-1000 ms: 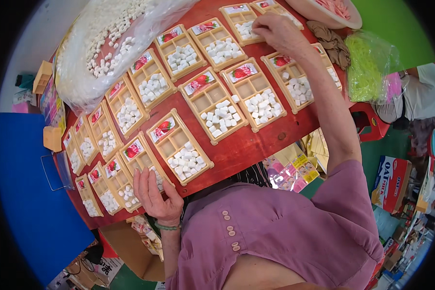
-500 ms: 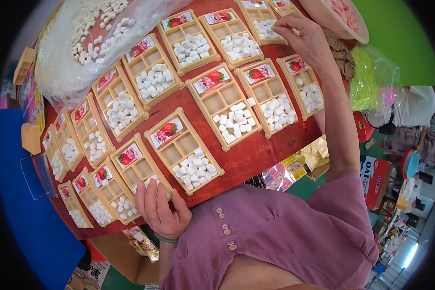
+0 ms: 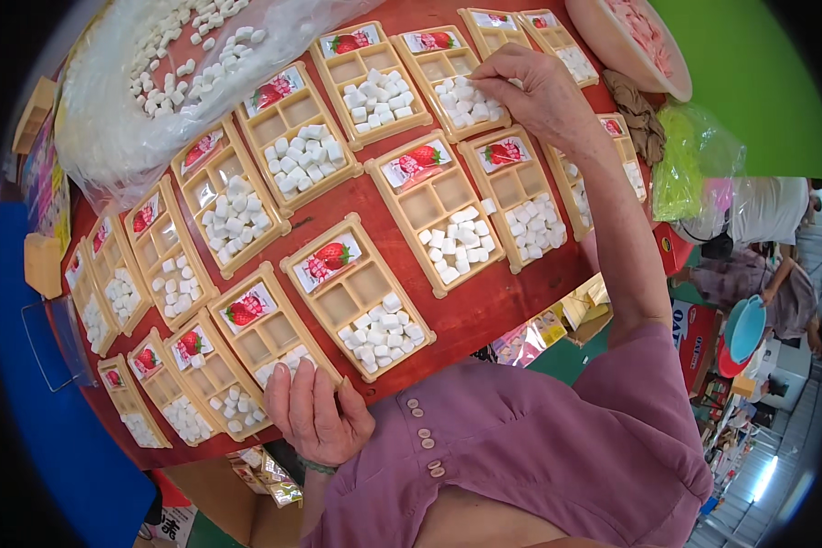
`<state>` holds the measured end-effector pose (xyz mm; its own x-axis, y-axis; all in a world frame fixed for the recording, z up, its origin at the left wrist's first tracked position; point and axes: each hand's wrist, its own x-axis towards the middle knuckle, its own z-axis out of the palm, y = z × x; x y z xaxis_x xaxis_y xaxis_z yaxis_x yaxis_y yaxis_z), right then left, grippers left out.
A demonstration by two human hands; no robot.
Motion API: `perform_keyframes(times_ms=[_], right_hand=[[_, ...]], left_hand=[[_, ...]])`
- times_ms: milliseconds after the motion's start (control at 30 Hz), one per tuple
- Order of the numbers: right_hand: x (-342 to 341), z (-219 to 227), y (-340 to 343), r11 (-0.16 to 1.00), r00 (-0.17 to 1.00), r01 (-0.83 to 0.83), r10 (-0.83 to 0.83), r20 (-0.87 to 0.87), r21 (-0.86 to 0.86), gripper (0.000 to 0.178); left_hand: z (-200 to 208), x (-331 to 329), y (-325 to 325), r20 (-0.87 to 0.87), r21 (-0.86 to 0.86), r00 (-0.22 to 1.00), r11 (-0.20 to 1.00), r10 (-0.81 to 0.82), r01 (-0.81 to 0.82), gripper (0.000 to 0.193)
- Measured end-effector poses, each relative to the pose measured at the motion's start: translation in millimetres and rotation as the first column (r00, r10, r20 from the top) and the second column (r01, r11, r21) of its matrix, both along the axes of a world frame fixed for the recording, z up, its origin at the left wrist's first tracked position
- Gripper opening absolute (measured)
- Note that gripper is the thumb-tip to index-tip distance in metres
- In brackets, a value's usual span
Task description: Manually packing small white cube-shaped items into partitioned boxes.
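Note:
Beige compartment trays hold heaps of small white marshmallows in their largest section and a packet with a strawberry picture at the far end. My right hand (image 3: 543, 96) reaches over the back of the table. Its fingertips are bent together at the marshmallows (image 3: 466, 102) in one tray (image 3: 498, 123); anything between them is hidden. My left hand (image 3: 318, 416) lies over the near end of another tray (image 3: 265, 315), fingers stretched onto its marshmallows (image 3: 283, 358), thumb apart at the corner. A single marshmallow (image 3: 489, 205) rests on the rims between two trays in the middle.
A clear plastic bag (image 3: 91, 155) with loose marshmallows covers the far left. At the far right stand a pale bowl (image 3: 676, 78) of pink pieces, a brown cloth (image 3: 632, 100) and a yellow-green bag (image 3: 685, 155). Trays crowd the red table (image 3: 457, 324). A person (image 3: 767, 283) is in the background.
My right hand has moved left from a tray at the back right to the marshmallows of the neighbouring tray. My left hand stays on the same tray. The view has shifted slightly.

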<state>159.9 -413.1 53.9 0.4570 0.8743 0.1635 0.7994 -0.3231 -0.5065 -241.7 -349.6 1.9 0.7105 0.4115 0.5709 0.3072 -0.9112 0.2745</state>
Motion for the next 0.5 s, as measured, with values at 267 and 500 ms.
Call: perform_keyframes(times_ms=[267, 500], right_hand=[[-25, 13, -11, 0.998, 0.994, 0.056, -0.056, 0.098, 0.005, 0.024], [-52, 0, -14, 0.975, 0.946, -0.01, 0.082, 0.313, -0.224, 0.05]], left_hand=[[2, 0, 2, -0.001, -0.005, 1.0, 1.0, -0.017, 0.017, 0.028], [-2, 2, 3, 0.036, 0.003, 0.999, 0.999, -0.038, 0.038, 0.028]])
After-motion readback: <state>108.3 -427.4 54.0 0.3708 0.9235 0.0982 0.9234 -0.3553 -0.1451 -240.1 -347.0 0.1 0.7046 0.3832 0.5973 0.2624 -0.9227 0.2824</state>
